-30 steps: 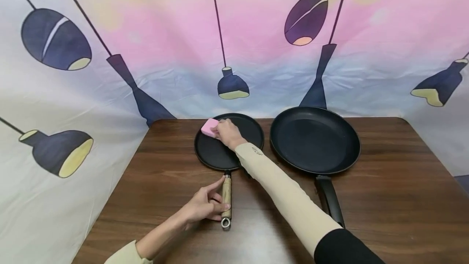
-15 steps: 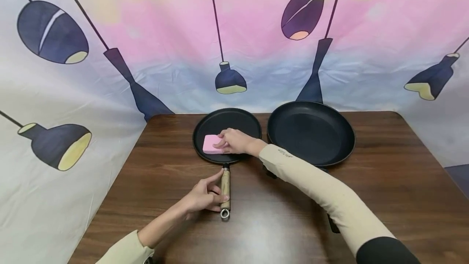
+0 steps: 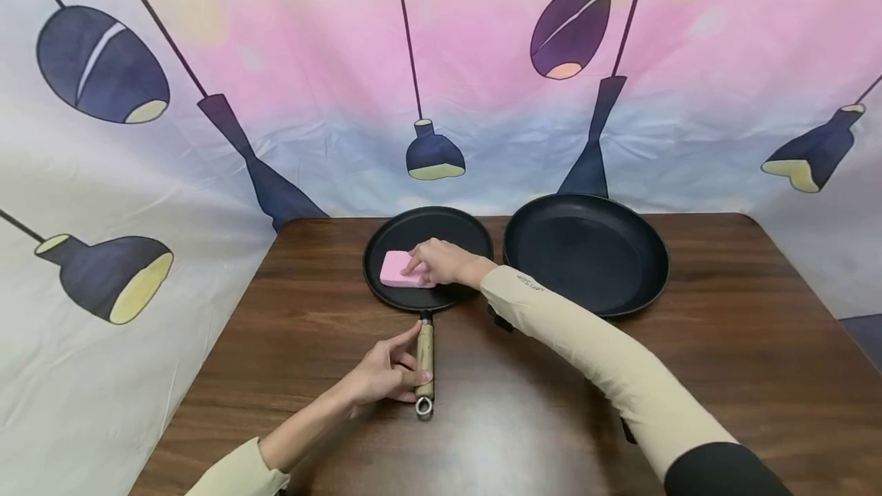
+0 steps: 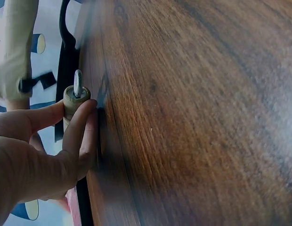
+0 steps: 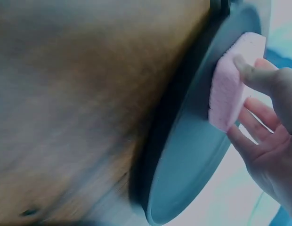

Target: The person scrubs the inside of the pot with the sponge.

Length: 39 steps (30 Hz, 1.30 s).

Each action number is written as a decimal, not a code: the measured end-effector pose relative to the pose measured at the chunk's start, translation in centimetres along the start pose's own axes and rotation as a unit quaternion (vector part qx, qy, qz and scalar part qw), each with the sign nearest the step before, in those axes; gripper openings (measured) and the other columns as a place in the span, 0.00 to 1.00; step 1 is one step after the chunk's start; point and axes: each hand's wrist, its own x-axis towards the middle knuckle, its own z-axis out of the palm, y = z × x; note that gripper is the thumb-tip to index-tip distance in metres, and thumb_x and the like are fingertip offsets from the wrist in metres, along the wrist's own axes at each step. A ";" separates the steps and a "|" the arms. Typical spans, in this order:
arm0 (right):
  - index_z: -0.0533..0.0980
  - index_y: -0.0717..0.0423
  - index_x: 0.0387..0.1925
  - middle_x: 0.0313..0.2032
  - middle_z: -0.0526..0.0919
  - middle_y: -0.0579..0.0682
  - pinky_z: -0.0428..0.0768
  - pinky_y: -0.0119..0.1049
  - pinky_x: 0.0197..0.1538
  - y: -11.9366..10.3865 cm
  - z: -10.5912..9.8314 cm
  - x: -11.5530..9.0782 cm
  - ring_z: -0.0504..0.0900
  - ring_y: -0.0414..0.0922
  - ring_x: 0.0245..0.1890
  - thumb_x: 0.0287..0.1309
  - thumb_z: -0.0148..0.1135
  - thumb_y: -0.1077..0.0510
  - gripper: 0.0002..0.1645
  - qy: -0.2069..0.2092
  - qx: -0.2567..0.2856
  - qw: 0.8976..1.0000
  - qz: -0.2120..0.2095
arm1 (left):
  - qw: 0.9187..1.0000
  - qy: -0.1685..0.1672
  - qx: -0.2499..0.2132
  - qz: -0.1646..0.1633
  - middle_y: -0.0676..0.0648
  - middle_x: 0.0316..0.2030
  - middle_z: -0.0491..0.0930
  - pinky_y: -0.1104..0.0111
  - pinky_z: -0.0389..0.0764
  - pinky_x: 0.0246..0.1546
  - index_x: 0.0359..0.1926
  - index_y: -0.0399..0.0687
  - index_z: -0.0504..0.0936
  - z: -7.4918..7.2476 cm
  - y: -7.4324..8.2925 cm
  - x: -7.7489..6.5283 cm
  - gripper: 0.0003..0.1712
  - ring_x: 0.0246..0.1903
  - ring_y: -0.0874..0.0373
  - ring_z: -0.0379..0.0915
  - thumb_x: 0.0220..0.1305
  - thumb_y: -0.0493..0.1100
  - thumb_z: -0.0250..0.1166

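Note:
A flat black pan [image 3: 451, 226] with a wooden handle [image 3: 426, 350] lies on the table. My left hand [image 3: 384, 373] holds that handle between thumb and fingers, near the metal ring at its end; the left wrist view shows the ring [image 4: 78, 84] just beyond the fingertips. On the near part of the pan's surface is a pink sponge [image 3: 396, 269], which my right hand [image 3: 444, 260] grips from its right side. Seen from the right wrist, thumb and fingers pinch the sponge [image 5: 227, 92] against the pan [image 5: 183, 160].
Close on the right stands a larger black frying pan [image 3: 586, 251], its handle mostly hidden under my right sleeve [image 3: 586, 347]. The brown wooden table [image 3: 317, 282] ends at the back against a cloth backdrop [image 3: 331, 83] printed with lamps.
My right hand has brought the sponge from the pan's far left part to its near side, then barely moved in the last half second. The left hand keeps its hold on the handle.

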 end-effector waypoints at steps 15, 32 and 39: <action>0.73 0.47 0.69 0.72 0.71 0.58 0.72 0.42 0.74 3.5 -0.2 2.3 0.70 0.53 0.73 0.71 0.59 0.65 0.28 0.041 -0.050 0.994 0.087 | 1.000 -0.008 0.017 0.015 0.42 0.40 0.75 0.58 0.91 0.39 0.81 0.45 0.48 0.7 -0.3 0.0 0.54 0.30 0.62 0.77 0.64 0.32 0.71; 0.87 0.47 0.53 0.62 0.82 0.52 0.78 0.45 0.69 0.6 -1.2 -2.9 0.76 0.50 0.67 0.59 0.73 0.63 0.20 -0.032 0.008 0.999 -0.021 | 1.000 0.003 0.015 0.009 0.40 0.39 0.76 0.59 0.91 0.39 0.81 0.43 0.48 -0.9 0.4 0.8 0.52 0.31 0.60 0.80 0.65 0.31 0.68; 0.85 0.53 0.55 0.59 0.84 0.52 0.82 0.45 0.64 1.8 -0.7 -0.5 0.81 0.50 0.62 0.63 0.70 0.65 0.19 0.045 -0.012 0.998 0.038 | 1.000 0.004 0.025 0.007 0.42 0.40 0.74 0.59 0.91 0.38 0.81 0.43 0.48 0.0 0.0 -0.2 0.54 0.31 0.61 0.78 0.63 0.32 0.71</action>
